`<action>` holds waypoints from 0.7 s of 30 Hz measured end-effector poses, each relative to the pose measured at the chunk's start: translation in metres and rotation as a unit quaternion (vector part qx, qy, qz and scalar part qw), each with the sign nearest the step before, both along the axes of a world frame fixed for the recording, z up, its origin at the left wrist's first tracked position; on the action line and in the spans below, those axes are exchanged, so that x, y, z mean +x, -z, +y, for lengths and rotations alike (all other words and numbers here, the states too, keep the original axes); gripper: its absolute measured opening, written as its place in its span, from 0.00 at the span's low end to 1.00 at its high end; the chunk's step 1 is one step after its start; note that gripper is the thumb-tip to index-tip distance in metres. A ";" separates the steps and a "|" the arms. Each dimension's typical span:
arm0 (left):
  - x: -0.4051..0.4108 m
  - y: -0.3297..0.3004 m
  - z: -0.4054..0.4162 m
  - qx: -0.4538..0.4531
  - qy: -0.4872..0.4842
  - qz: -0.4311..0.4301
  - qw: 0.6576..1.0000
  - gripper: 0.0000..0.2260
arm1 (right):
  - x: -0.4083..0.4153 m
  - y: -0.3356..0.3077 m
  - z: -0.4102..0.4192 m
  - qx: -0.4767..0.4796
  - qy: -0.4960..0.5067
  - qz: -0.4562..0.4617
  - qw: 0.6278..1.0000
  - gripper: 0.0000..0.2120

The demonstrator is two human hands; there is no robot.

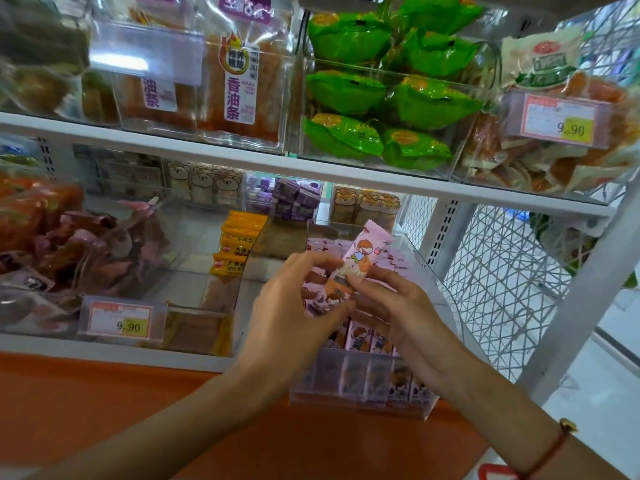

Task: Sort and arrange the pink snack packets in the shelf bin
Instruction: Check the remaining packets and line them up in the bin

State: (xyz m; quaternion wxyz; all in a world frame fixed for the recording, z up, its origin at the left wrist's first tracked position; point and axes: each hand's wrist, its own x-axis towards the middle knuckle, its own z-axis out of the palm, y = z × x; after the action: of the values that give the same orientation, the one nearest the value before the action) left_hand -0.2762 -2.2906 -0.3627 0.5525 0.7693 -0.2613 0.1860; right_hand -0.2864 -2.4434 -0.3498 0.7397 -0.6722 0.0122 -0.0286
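- Mid-sort: one pink snack packet [349, 268] lifted above the clear shelf bin [360, 400], tilted, top end toward the far right.
- Left hand [294, 306] pinching the packet's lower end; right hand [398, 306] pinching its middle with fingertips [356, 279]. Both grips narrow, closed on the same packet.
- In the bin's near part, a row of packets [367, 337] standing upright; farther back, loose pink ones [391, 259] lying flat.
- Next, probably: turn the packet upright, picture facing near, and slot it into the standing row without knocking neighbours over.
- Yellow packets [239, 237] in the bin just left, not part of the job.
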 end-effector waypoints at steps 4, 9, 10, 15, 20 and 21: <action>-0.001 -0.002 -0.002 0.005 0.025 0.010 1.000 0.13 | -0.001 -0.002 -0.002 -0.003 -0.012 -0.036 0.999 0.09; 0.000 -0.001 -0.002 0.022 0.041 0.010 0.999 0.12 | -0.005 -0.004 -0.009 0.018 0.005 -0.063 0.998 0.13; 0.001 -0.001 -0.001 0.025 0.040 0.006 0.999 0.12 | -0.005 -0.003 -0.009 0.002 0.028 -0.063 0.998 0.20; 0.002 -0.003 0.000 0.056 0.030 -0.030 0.997 0.18 | -0.007 0.000 -0.005 -0.083 0.108 -0.086 0.987 0.23; 0.001 -0.008 -0.001 -0.014 0.082 0.056 0.995 0.14 | -0.008 -0.004 -0.008 -0.062 0.057 -0.064 0.994 0.31; 0.001 -0.011 -0.001 -0.040 0.109 0.096 0.989 0.12 | -0.008 -0.006 -0.009 -0.066 0.046 -0.065 0.995 0.28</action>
State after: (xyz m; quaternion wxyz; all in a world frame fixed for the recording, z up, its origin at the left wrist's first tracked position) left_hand -0.2754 -2.2918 -0.3522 0.6219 0.7282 -0.2816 0.0605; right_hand -0.2943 -2.4528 -0.3436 0.6911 -0.7146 -0.0069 -0.1075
